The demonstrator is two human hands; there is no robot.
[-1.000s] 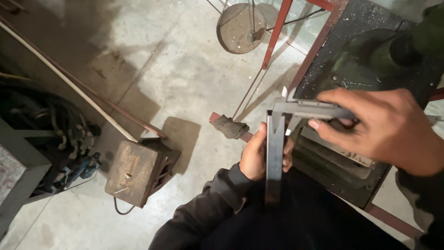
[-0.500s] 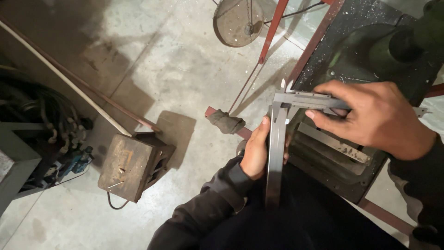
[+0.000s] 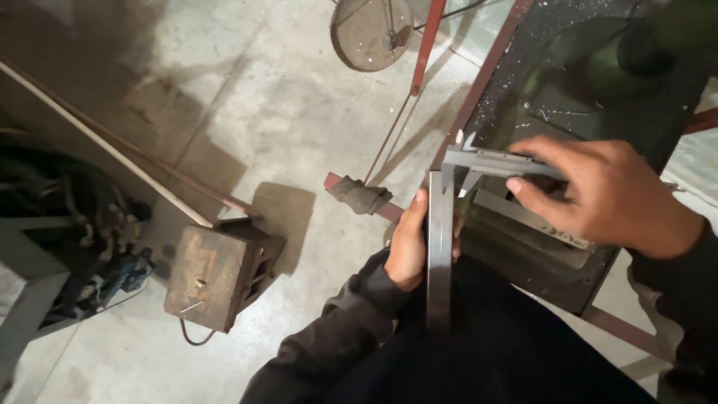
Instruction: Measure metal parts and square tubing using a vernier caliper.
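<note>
- Steel flat bar (image 3: 440, 247), grey, held upright-ish along the view's vertical, lower end over the person's dark lap, upper end at the caliper jaws.
- Left hand (image 3: 410, 247) wraps the bar's mid-length from the left, fingers closed round it, thumb up along the left edge.
- Vernier caliper (image 3: 493, 163), metal, lies crosswise at the bar's top end; its jaws stand at the bar's end, exact contact too small to tell.
- Right hand (image 3: 609, 196) grips the caliper beam from the right, thumb under, fingers curled over the top, closed on it.
- Caliper and bar top sit over the edge of a dark metal machine table (image 3: 568, 90) with a reddish frame; metal chips are scattered on its surface.
- Containers: a rusty brown metal box (image 3: 217, 277) stands on the concrete floor (image 3: 247, 97), well left of the hands; a short wire lies on its top, contents not visible.
- Rag-wrapped red rail end (image 3: 359, 196) just left of the left hand.
- Round metal disc (image 3: 372, 31) on the floor at top.
- Long thin rods (image 3: 120, 150) run diagonally at left.
</note>
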